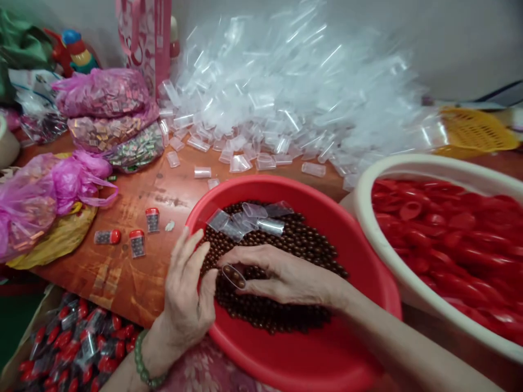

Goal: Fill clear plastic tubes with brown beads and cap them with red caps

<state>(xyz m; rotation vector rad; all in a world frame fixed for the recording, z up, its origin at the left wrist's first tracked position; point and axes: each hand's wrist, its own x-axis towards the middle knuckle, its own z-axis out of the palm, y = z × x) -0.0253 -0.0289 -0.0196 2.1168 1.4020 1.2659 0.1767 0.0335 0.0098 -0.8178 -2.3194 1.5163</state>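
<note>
A pale wall (469,49) stands behind a reddish-brown table (131,277), where a tall heap of clear plastic pieces (286,81) spreads across the back. To its left are a pink patterned bag (143,49) and stacked pink plastic bags (102,92) of small packets; to its right is a yellow openwork basket (474,130).

In front of me is a round red basin (368,267) with a bed of shiny dark brown balls (302,239) in it. Several clear sleeves (249,220) lie on top of the balls, toward the far side. My right grip (273,272) reaches in and is closed around a small clear container (233,276), its oval opening facing me, with brown balls inside. My left grip (183,288) is partly open at the basin's left rim, thumb close to the container; I cannot tell whether they touch. A green bead bracelet (143,362) circles my left wrist.

At right, a cream-rimmed tub (363,212) holds glossy red pieces (449,234). At left lie three filled, red-topped containers (152,219), and below them a box (30,326) of many more
</note>
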